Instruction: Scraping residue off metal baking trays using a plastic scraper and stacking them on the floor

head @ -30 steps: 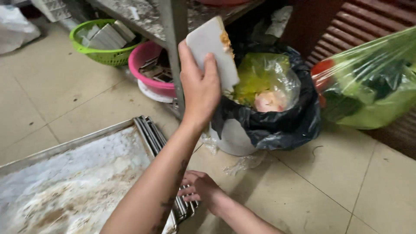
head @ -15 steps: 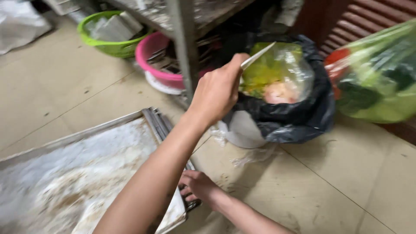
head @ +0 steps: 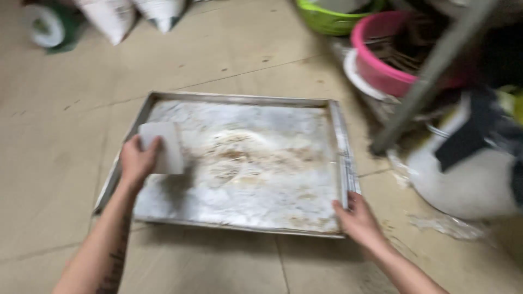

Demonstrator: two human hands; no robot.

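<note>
**Scraper on tray, both hands engaged**

Head view only, looking down at a tiled floor [head: 229, 60]. Frame has motion blur, fine detail is soft.

- Baking tray [head: 239, 99]: large, rectangular, metal, flat on the floor. Long axis runs left-right across the frame, slightly skewed, right end sitting a bit lower. Surface is whitish with a brown smeared residue [head: 256, 158] around the middle.
- More tray rims show stacked along the right edge, so it looks like more than one tray; count not readable.
- Left hand [head: 136, 161]: closed around a white flat scraper [head: 166, 147], fingers wrapped over its left side. Scraper sits over the left part of the tray, near the left rim. It reads as roughly rectangular, longer side running top to bottom of the frame, free edge pointing right toward the residue. Can't tell if the edge actually touches the metal.
- Right hand [head: 357, 218]: clamped on the tray's near right corner, thumb on top of the rim, fingers curled under or around the edge.
- Surroundings: pink basin [head: 376, 57] and green basin [head: 327, 19] upper right, grey metal post [head: 430, 71] leaning across them, white bucket [head: 468, 174] with a black liner at far right, just beside the tray. White sacks [head: 109, 22] upper left.
</note>
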